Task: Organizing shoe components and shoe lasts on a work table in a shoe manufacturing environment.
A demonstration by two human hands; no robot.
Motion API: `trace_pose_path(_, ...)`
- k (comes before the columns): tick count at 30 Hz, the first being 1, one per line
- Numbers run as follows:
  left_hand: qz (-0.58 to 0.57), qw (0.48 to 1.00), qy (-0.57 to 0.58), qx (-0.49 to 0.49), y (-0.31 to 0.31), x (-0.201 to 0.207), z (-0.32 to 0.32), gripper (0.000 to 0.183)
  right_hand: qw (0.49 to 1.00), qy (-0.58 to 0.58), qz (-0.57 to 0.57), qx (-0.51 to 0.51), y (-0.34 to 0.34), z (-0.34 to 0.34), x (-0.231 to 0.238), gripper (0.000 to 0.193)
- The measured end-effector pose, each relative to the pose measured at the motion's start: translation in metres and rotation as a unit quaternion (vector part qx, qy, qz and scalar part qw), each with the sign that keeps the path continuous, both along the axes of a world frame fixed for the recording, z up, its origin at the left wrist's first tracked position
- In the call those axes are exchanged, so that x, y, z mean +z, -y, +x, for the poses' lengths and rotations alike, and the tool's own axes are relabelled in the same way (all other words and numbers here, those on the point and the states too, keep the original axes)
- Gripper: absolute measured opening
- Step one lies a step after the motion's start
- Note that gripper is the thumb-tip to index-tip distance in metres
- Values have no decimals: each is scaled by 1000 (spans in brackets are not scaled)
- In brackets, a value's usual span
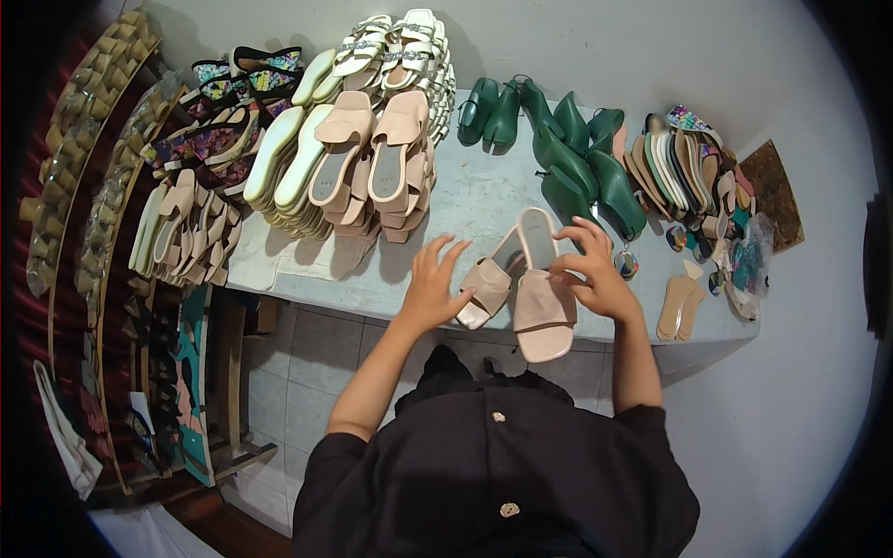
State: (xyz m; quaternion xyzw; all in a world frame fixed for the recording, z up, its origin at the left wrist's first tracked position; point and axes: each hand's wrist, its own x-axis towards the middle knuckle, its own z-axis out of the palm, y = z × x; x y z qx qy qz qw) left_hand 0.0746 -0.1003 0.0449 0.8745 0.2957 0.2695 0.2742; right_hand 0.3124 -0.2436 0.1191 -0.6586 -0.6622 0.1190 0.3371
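A beige square-toed slide sandal (545, 302) with a wide strap is at the near edge of the pale blue-grey table (465, 214), its toe reaching past that edge in view. The bare right hand (603, 279) curves its fingers at the sandal's right side; whether they clamp it, I cannot tell. Just left of it is a second beige slide sandal (486, 282), tilted; left of that, the bare left hand (429, 288) has fingers spread apart. Beyond the first sandal are dark-green, foot-shaped lasts (561, 152); beyond and left, stacked beige slides (398, 172).
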Motion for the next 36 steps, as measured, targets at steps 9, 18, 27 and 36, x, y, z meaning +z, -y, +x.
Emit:
trace_pose_path(9,45,940,-221,-256,-23,45,32,74,962,259,34,80,-17,-24,39,9)
trace_pose_path(18,-90,996,-16,-8,29,-31,7,60,980,93,101,-143,-9,-15,-28,33)
trace_pose_path(27,-103,984,31,141,64,-85,11,62,955,-118,45,-269,2,-43,-139,49)
trace_pose_path(36,-151,976,-5,156,61,-82,26,61,960,-149,-42,-232,-4,-51,-157,56)
